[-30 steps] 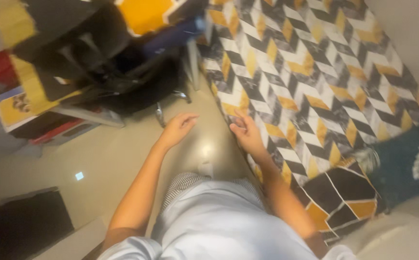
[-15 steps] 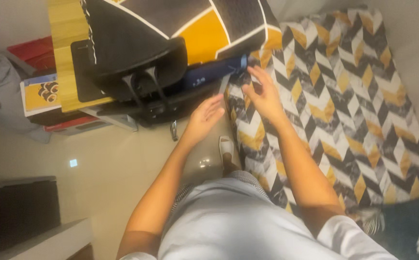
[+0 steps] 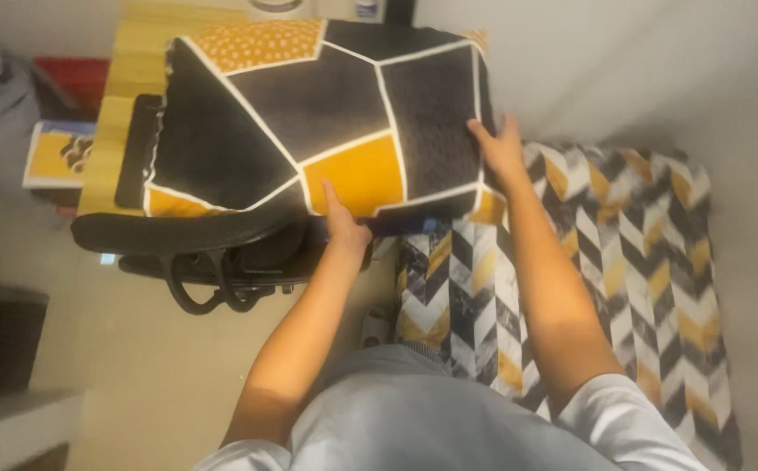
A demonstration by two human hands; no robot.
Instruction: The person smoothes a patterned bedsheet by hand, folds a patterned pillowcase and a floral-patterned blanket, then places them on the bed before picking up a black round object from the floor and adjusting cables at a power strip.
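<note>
A large cushion [image 3: 309,113] patterned in black, orange and white fills the upper middle of the frame, resting on a black office chair [image 3: 196,240]. The left hand [image 3: 344,222] grips its lower edge, fingers against the orange patch; the right hand [image 3: 501,148] clasps its right side. A chevron-patterned bed cover [image 3: 588,288] lies at lower right.

A chevron-patterned bedspread [image 3: 605,262] in black, white and yellow fills four o'clock. A black office chair [image 3: 196,249] stands at nine o'clock, a wooden desk [image 3: 122,96] behind it at ten o'clock.
</note>
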